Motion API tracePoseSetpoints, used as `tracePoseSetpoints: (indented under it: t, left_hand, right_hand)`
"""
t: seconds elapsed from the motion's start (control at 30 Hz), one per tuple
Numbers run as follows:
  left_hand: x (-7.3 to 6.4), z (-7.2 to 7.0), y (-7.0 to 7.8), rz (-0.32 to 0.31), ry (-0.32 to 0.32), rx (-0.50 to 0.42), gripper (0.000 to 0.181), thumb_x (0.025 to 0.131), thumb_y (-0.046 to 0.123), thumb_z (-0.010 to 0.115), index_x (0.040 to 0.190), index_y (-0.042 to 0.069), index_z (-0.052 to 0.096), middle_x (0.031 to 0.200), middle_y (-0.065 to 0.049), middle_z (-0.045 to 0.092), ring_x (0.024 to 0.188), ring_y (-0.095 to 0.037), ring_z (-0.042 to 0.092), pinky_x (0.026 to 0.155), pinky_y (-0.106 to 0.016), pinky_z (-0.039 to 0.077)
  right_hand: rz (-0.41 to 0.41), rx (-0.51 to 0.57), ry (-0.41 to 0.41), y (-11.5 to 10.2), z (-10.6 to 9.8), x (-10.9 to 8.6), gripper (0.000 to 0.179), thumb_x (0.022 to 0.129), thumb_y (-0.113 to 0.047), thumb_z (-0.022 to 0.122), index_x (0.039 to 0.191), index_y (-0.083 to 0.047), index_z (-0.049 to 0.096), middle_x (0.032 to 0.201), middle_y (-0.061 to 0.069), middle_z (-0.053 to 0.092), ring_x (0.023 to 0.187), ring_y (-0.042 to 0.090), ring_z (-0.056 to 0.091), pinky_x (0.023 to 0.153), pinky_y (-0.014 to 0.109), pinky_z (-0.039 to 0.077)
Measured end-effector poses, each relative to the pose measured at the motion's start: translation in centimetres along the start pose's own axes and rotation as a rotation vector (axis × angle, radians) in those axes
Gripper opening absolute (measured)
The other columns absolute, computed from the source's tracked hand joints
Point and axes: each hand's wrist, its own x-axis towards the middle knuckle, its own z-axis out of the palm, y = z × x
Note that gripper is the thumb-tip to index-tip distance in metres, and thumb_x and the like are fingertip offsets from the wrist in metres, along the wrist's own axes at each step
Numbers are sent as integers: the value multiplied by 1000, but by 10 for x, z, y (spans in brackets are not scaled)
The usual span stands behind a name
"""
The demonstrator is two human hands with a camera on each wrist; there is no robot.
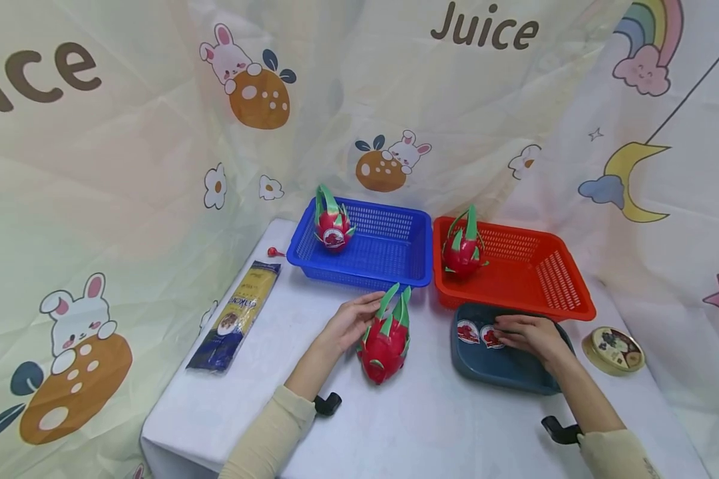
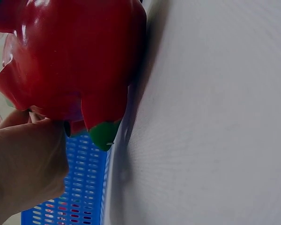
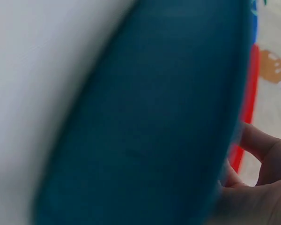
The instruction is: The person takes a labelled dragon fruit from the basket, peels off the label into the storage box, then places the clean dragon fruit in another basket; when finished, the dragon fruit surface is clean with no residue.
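Observation:
A red dragon fruit (image 1: 385,349) with green leaf tips lies on the white table, leaves pointing away from me. My left hand (image 1: 350,322) holds it from its left side, some fingers hidden behind the leaves. In the left wrist view the glossy fruit (image 2: 79,56) fills the top, with the left hand (image 2: 28,159) against it. Over a dark teal tray (image 1: 491,369), my right hand (image 1: 533,336) reaches in with extended fingers, the tips at a round red-and-white sticker (image 1: 491,336). Another such sticker (image 1: 469,332) lies beside it. The right wrist view shows thumb and fingers near the tray's rim.
Behind stand a blue basket (image 1: 389,256) holding a dragon fruit with a round sticker (image 1: 333,229), and a red basket (image 1: 515,286) holding another dragon fruit (image 1: 463,253). A noodle packet (image 1: 236,319) and small red object (image 1: 273,252) lie left; a round tin (image 1: 614,350) sits right.

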Motion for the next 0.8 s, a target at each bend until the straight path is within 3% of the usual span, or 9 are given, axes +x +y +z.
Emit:
tracePoseSetpoints:
  t: [0.17,0.37,0.57,0.8]
  left_hand:
    - [0,1,1,3,4,3,42,103,-2,57,145,-8,55,123,-6,73,109,-14,69,98,-30,55]
    - [1,0,-1,-2,20,18,41,103,-2,57,144,-8,56,124,-7,72,108,-14,69,99,-30,55]
    - [1,-1,-3,0,19,26,41,104,-2,56,144,-8,55,126,-7,71,110,-14,67,104,-32,52]
    - [0,0,0,9,10,32,43,104,-2,55,146,-9,53,125,-6,71,110,-13,67,101,-31,53]
  right_hand:
    - [-71,-48,-58,-25,19,-3,53,108,-23,58,147,12,49,129,21,71,112,22,74,94,34,59]
    - [-97,-41,-111,-50,46,-5,55,106,-25,62,148,9,50,130,23,69,114,28,72,97,39,57]
    - [-118,-17,-160,-61,69,-2,53,106,-24,63,146,9,52,133,27,67,119,36,69,101,47,54]
    - [-127,-22,-191,-68,99,10,51,103,-26,68,143,3,59,128,19,71,117,34,71,101,44,56]
